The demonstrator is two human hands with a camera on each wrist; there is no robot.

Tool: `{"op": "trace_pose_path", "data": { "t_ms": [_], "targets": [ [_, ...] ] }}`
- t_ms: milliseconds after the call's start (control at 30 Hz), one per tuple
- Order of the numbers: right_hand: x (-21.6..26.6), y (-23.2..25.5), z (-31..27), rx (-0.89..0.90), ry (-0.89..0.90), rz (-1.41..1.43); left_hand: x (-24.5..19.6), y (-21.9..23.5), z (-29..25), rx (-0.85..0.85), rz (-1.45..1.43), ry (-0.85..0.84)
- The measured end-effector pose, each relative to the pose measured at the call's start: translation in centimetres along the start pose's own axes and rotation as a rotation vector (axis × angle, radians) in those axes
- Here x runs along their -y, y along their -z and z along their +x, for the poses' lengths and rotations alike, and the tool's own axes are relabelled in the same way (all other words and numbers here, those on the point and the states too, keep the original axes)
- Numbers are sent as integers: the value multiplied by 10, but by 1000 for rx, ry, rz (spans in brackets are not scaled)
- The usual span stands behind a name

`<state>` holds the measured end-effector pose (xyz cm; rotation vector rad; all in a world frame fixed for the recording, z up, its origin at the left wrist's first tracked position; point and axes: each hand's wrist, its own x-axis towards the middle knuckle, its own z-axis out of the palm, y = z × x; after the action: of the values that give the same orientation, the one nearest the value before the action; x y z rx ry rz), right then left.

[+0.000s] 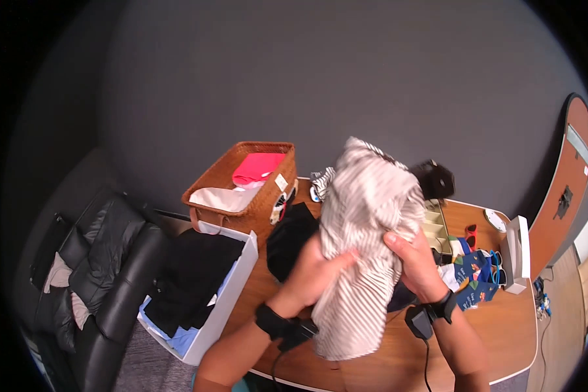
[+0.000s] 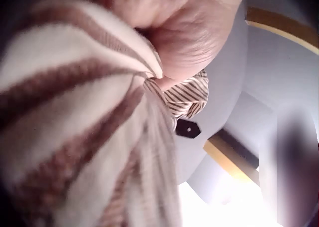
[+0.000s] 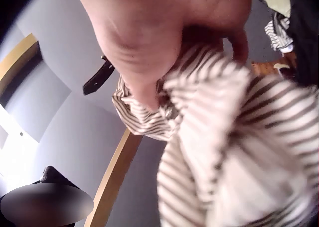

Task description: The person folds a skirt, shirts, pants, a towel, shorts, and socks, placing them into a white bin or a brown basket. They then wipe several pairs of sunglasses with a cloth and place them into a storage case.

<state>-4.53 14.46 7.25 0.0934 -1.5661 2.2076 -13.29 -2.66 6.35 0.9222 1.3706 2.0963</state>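
Observation:
Above the table, both hands grip a bunched white garment with dark stripes (image 1: 366,209). My left hand (image 1: 323,271) holds its left side, with the thumb lying over the fabric. On its right side, my right hand (image 1: 417,261) pinches the cloth with the thumb on top. Folds of the garment fill much of the left wrist view (image 2: 75,122) and hang below the hand in the right wrist view (image 3: 219,152). Several fingers are hidden behind the cloth. A black strap with a pointed end (image 3: 98,77) shows beyond the right hand.
A brown woven basket (image 1: 238,149) with pink and white cloth stands at the table's back left. Beside the table, a white box (image 1: 232,287) holds dark and blue clothes. To the right are a divided tray (image 1: 436,228), red sunglasses (image 1: 471,236) and patterned blue cloth items (image 1: 473,268).

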Motion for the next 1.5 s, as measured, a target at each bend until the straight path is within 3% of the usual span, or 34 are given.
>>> {"op": "trace_pose_path", "data": {
  "t_ms": [133,200,267,400,467,533,600,667,733,800,833,933,1000,1067,1133,1167,1267,1300,1333,1367,1400,1500],
  "targets": [
    [-36,13,-3,298,-228,237,-25,23,19,-153,-130,22],
    [-57,13,-17,290,-366,279,-20,31,25,-194,-178,-1],
    [-63,8,-30,332,-540,502,-10,38,28,-227,-226,-19],
    [-82,1,-55,235,-686,436,33,57,-1,-236,-283,123],
    [-98,4,-80,197,-766,528,50,54,-32,-351,-291,300],
    [-120,17,-109,198,-879,470,78,56,-65,-379,-297,342],
    [-136,31,-128,161,-1061,730,106,63,-87,-412,-303,372],
    [-133,22,-135,113,-962,791,126,69,-104,-462,-264,323],
    [-140,15,-134,90,-972,680,132,74,-111,-474,-250,339],
    [-133,-3,-126,159,-1030,334,128,82,-108,-304,-145,308],
    [-124,-14,-121,166,-974,144,123,86,-103,-311,-110,333],
    [-129,-24,-121,105,-858,42,104,92,-90,-288,-189,394],
    [-136,-22,-118,79,-885,90,110,105,-89,-319,-217,393],
    [-144,-13,-119,38,-939,276,113,109,-91,-350,-245,392],
    [-149,-4,-122,42,-929,321,112,104,-99,-333,-33,241],
    [-150,-1,-124,20,-942,431,101,102,-102,-239,256,171],
    [-160,24,-134,-7,-916,563,101,120,-119,145,666,-49],
    [-160,29,-134,69,-939,756,98,117,-122,165,558,169],
    [-161,32,-133,146,-954,951,93,114,-122,166,559,171],
    [-159,34,-137,104,-922,826,88,113,-121,227,612,102],
    [-167,43,-143,14,-1003,938,83,110,-120,288,663,31],
    [-158,44,-138,-13,-1145,1308,72,99,-115,466,730,-46]
  ]
}}
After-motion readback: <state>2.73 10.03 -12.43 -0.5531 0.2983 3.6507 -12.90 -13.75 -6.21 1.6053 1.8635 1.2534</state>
